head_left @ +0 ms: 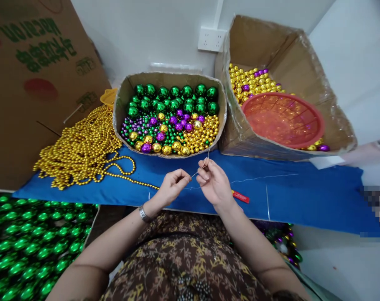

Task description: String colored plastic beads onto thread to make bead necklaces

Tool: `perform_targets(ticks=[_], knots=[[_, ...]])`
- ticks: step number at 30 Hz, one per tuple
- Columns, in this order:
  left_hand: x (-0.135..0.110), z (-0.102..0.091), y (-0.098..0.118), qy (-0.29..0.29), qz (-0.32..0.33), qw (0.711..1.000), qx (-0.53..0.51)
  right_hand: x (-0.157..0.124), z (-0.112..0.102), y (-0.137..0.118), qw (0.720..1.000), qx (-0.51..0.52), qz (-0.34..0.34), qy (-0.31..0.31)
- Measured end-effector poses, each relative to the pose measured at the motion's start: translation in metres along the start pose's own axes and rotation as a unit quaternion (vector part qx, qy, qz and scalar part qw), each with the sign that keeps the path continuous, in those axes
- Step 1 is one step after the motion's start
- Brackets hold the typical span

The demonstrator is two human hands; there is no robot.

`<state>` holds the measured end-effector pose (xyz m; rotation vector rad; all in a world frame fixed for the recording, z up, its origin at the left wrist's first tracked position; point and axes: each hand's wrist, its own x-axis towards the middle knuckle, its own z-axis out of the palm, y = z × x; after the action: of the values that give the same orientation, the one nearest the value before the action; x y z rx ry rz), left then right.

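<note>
My left hand (174,185) pinches a thin pale string (194,174) in front of the middle box. Opposite it, my right hand (213,180) is closed on the same string, and a loop of it rises above the fingers. A strand of gold beads (138,182) runs from the pile at the left to behind my left hand; whether it joins the string is hidden. On the blue cloth (290,200), a small red lighter-like object (241,196) lies beside my right wrist. A loose length of thread (265,177) stretches out to the right.
A cut-down carton (169,154) holds green, purple and gold beads. Right of it stands a taller carton (277,46) with gold and purple beads and a red plastic basket (284,119). Gold bead strands (83,146) heap up at left; green beads (29,246) fill the lower left.
</note>
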<state>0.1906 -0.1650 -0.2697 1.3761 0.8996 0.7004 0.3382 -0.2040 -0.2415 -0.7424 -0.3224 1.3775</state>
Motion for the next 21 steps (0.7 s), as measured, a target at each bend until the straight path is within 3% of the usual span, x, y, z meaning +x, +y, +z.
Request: perform_targets(ticks=[2, 4, 7, 9, 11, 14, 16, 18, 21], knots=[[0.000, -0.008, 0.001, -0.024, 0.032, 0.998, 0.049, -0.002, 0.000, -0.008, 1.000, -0.006, 0.006, -0.007], [0.002, -0.017, 0.001, -0.056, 0.054, 0.994, 0.081, -0.004, 0.001, -0.012, 0.999, -0.023, -0.035, -0.019], [0.006, -0.028, 0.001, -0.100, 0.060, 0.989, 0.086, -0.007, 0.002, -0.010, 0.982, -0.086, -0.167, -0.036], [0.008, -0.032, 0.001, -0.106, 0.063, 0.988, 0.090, -0.007, 0.000, -0.004, 0.943, -0.182, -0.277, -0.026], [0.009, -0.033, 0.003, -0.094, 0.077, 0.986, 0.115, -0.005, -0.007, 0.005, 0.863, -0.349, -0.364, -0.031], [0.008, -0.030, 0.008, -0.063, 0.066, 0.989, 0.113, 0.001, -0.020, 0.017, 0.659, -0.620, -0.409, -0.114], [0.007, -0.028, 0.012, -0.049, 0.036, 0.995, 0.079, 0.004, -0.028, 0.023, 0.535, -0.725, -0.403, -0.161], [0.006, -0.027, 0.014, -0.037, 0.017, 0.998, 0.055, 0.005, -0.032, 0.026, 0.462, -0.774, -0.398, -0.171], [0.005, -0.028, 0.015, -0.053, 0.004, 0.997, 0.055, 0.004, -0.035, 0.025, 0.425, -0.794, -0.402, -0.167]])
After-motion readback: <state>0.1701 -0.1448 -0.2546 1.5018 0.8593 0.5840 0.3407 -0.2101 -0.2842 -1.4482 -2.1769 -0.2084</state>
